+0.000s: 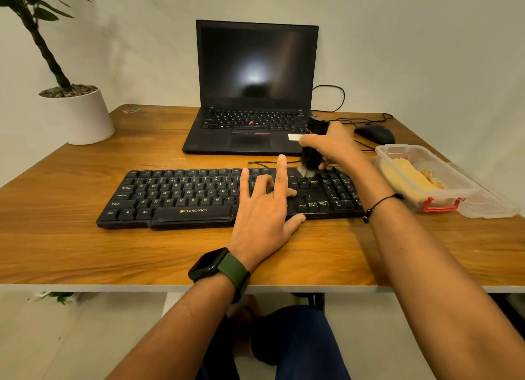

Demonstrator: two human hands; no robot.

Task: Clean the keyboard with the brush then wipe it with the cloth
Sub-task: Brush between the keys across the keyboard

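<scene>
Head view, right hand point(335, 148) grips brush point(312, 149)

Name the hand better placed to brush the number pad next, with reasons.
Right. The right hand already grips the brush, bristles on the keys beside the number pad. The left hand rests on the keyboard, steadying it.

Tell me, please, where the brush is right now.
The right hand holds the brush upright, bristles on the keyboard's upper right keys, before the laptop.
</scene>
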